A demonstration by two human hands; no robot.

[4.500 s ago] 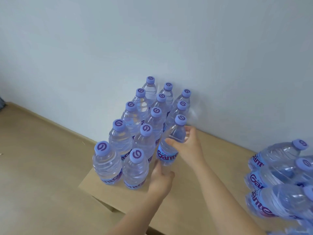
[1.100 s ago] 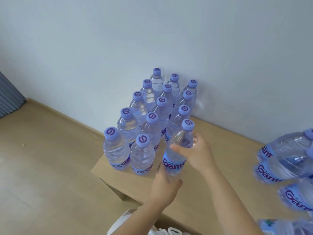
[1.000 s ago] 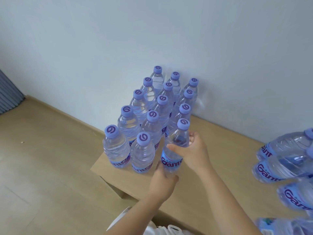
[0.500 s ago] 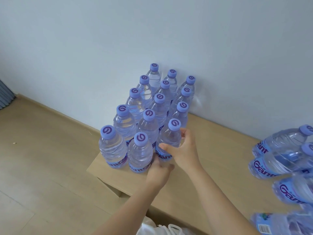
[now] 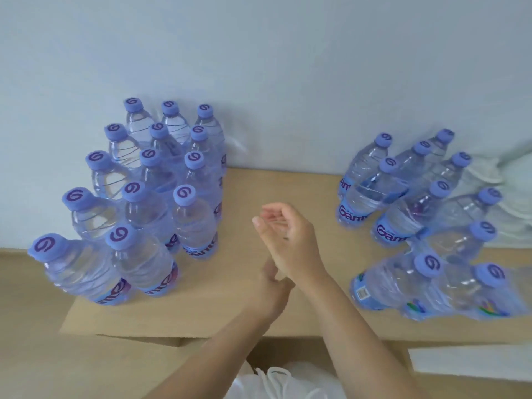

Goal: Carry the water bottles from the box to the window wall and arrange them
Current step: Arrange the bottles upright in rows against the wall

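Note:
Several clear water bottles with purple caps stand in tidy rows (image 5: 149, 194) on a flat cardboard sheet (image 5: 259, 180) against the white wall. The front bottle of the right-hand row (image 5: 193, 226) stands free, to the left of my hands. A second cluster of bottles (image 5: 426, 214) stands on the right of the sheet, some still in torn plastic wrap. My right hand (image 5: 288, 237) hovers between the two groups with relaxed fingers and holds nothing. My left hand (image 5: 270, 286) sits just below it, partly hidden, and also holds nothing.
Wooden floor (image 5: 31, 355) lies to the left and in front. A white cloth or bag (image 5: 506, 191) lies by the wall at the far right. White fabric (image 5: 276, 381) shows at the bottom edge, and a pale board (image 5: 472, 364) lies at lower right.
Both hands have let go of the front right bottle and drawn back to the right. The bottle now stands in its row. The view has swung right, showing the second cluster.

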